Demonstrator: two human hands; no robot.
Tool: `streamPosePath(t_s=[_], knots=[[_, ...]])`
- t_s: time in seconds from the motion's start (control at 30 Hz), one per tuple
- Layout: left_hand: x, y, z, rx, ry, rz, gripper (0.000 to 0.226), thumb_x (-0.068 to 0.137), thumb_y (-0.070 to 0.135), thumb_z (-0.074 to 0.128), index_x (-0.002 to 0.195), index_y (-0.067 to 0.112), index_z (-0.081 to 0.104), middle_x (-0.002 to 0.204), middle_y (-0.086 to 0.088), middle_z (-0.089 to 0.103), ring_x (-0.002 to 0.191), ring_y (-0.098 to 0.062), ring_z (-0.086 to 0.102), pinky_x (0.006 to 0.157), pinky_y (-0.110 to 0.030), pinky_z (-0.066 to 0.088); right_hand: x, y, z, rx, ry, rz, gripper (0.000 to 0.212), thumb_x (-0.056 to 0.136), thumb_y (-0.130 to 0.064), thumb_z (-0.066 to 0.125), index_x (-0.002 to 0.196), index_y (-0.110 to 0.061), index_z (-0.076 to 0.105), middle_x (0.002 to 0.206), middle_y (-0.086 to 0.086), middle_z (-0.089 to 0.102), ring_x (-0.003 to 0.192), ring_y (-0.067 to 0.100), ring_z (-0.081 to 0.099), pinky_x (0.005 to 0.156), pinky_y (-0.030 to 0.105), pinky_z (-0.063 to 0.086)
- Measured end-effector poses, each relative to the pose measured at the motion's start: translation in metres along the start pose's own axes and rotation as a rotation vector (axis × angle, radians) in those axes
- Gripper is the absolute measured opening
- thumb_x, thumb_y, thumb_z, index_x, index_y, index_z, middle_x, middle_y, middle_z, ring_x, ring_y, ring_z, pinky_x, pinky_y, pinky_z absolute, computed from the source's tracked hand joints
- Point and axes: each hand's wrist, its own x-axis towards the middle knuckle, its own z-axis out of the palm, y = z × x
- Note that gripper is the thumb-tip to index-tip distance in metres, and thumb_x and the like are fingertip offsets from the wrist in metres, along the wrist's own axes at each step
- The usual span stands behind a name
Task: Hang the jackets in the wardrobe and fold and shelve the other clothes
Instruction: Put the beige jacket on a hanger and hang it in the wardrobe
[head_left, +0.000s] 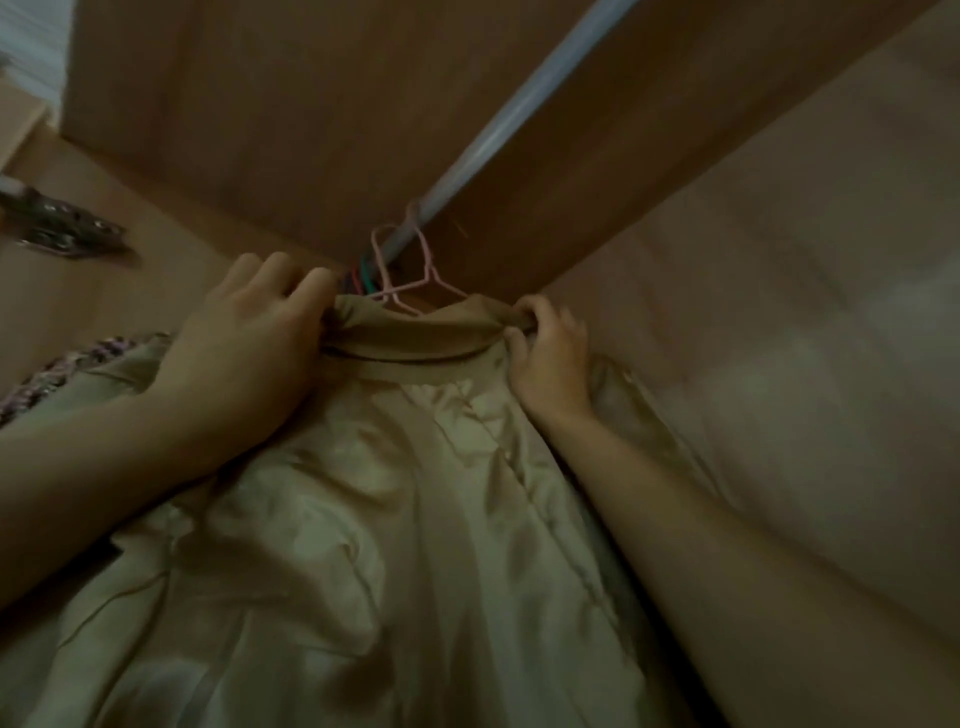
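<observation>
Inside the wardrobe (779, 260), hanging step in hand. Beige jacket (389, 493) sits on a pink hanger (410, 280), whose hook is over the rail (519, 124); shiny lining faces the person. Left hand (249, 338) has fingers curled round the left end of the collar (410, 332), gripping the fabric. Right hand (545, 353) pinches the right end of the collar, thumb and fingers closed on it. Both hands look to be squaring the collar on the hanger shoulders. More hangers, red and green (361, 278), are bunched on the rail just behind the pink one, near the left fingertips. Patterned knit garment (47, 374) shows at the left edge, beside the jacket. Door hinge (67, 228) at upper left. Picture is dim and a bit blurred, so whether the jacket shoulders sit fully on the hanger cannot be told. Judgement: this jacket is nearly hung. Next move likely calls for letting go with both hands once the collar sits even, checking it does not slip off, then going for the next garment. Risk: slick lining may slide off thin wire.
</observation>
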Motion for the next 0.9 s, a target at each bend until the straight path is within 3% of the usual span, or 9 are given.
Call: streamPosePath(t_s=[0.1, 0.2, 0.27, 0.4, 0.57, 0.7, 0.73, 0.83, 0.9], knots=[[-0.015, 0.012, -0.022, 0.132, -0.174, -0.061, 0.056, 0.090, 0.057, 0.038, 0.114, 0.008, 0.052, 0.116, -0.020, 0.051, 0.109, -0.040, 0.046, 0.089, -0.055, 0.041, -0.029, -0.004, -0.015, -0.131, -0.267, -0.062, 0.072, 0.092, -0.065, 0.040, 0.153, -0.033, 0.019, 0.160, 0.005, 0.015, 0.146, 0.026, 0.012, 0.118, 0.050, 0.008], [-0.036, 0.034, -0.054, 0.151, -0.407, 0.083, 0.088, 0.079, 0.088, 0.015, 0.146, 0.035, 0.037, 0.159, -0.009, 0.025, 0.148, -0.036, 0.014, 0.114, -0.062, 0.017, -0.062, 0.005, -0.033, -0.246, -0.480, -0.039, 0.091, 0.075, -0.090, 0.025, 0.147, -0.052, -0.015, 0.163, -0.002, -0.019, 0.149, 0.023, -0.020, 0.114, 0.062, -0.013], [-0.062, 0.038, -0.058, 0.113, -0.508, 0.162, 0.097, 0.065, 0.100, 0.008, 0.150, 0.054, 0.015, 0.166, -0.001, 0.002, 0.152, -0.033, -0.006, 0.116, -0.065, 0.001, -0.085, 0.018, -0.042, -0.317, -0.545, -0.040, 0.098, 0.068, -0.095, 0.025, 0.143, -0.054, -0.024, 0.161, -0.001, -0.025, 0.147, 0.024, -0.026, 0.113, 0.063, -0.016], [-0.103, 0.023, -0.056, 0.144, -0.589, 0.259, 0.097, 0.069, 0.097, 0.030, 0.143, 0.037, 0.048, 0.155, -0.014, 0.038, 0.143, -0.044, 0.028, 0.104, -0.078, 0.018, -0.131, 0.044, -0.044, -0.478, -0.604, -0.046, 0.105, 0.067, -0.097, 0.025, 0.144, -0.050, -0.028, 0.157, -0.001, -0.036, 0.143, 0.024, -0.035, 0.113, 0.064, -0.016], [-0.118, 0.011, -0.047, 0.197, -0.660, 0.291, 0.094, 0.074, 0.091, 0.030, 0.145, 0.032, 0.047, 0.158, -0.017, 0.030, 0.147, -0.046, 0.018, 0.108, -0.077, 0.008, -0.167, 0.049, -0.039, -0.533, -0.668, -0.019, 0.101, 0.070, -0.094, 0.016, 0.144, -0.045, -0.030, 0.155, 0.000, -0.038, 0.145, 0.027, -0.031, 0.116, 0.062, -0.008], [-0.134, 0.031, -0.077, 0.002, -0.729, 0.332, 0.096, 0.060, 0.104, 0.020, 0.146, 0.062, 0.017, 0.166, -0.007, -0.003, 0.149, -0.042, -0.012, 0.109, -0.074, -0.010, -0.205, 0.037, -0.069, -0.501, -0.699, -0.031, 0.097, 0.071, -0.091, 0.013, 0.145, -0.044, -0.029, 0.155, 0.001, -0.038, 0.145, 0.032, -0.029, 0.117, 0.058, -0.010], [-0.147, 0.037, -0.090, -0.076, -0.728, 0.371, 0.100, 0.054, 0.107, 0.020, 0.145, 0.064, 0.018, 0.166, -0.007, 0.001, 0.150, -0.041, -0.009, 0.110, -0.070, -0.010, -0.217, 0.034, -0.080, -0.517, -0.724, -0.052, 0.098, 0.070, -0.092, 0.013, 0.145, -0.045, -0.029, 0.156, 0.001, -0.038, 0.144, 0.033, -0.030, 0.117, 0.058, -0.012], [-0.183, 0.044, -0.124, -0.124, -0.851, 0.476, 0.114, 0.040, 0.104, 0.038, 0.137, 0.045, 0.053, 0.152, -0.017, 0.042, 0.142, -0.041, 0.028, 0.104, -0.074, 0.009, -0.253, 0.036, -0.109, -0.632, -0.834, -0.130, 0.110, 0.062, -0.100, 0.021, 0.147, -0.046, -0.023, 0.158, 0.003, -0.034, 0.143, 0.034, -0.032, 0.116, 0.060, -0.012], [-0.197, 0.034, -0.129, -0.056, -0.931, 0.493, 0.119, 0.031, 0.096, 0.050, 0.135, 0.039, 0.056, 0.152, -0.018, 0.042, 0.141, -0.046, 0.030, 0.103, -0.079, 0.012, -0.272, 0.045, -0.123, -0.693, -0.879, -0.139, 0.115, 0.061, -0.102, 0.028, 0.151, -0.044, -0.013, 0.162, 0.003, -0.021, 0.147, 0.035, -0.023, 0.117, 0.063, -0.002]])
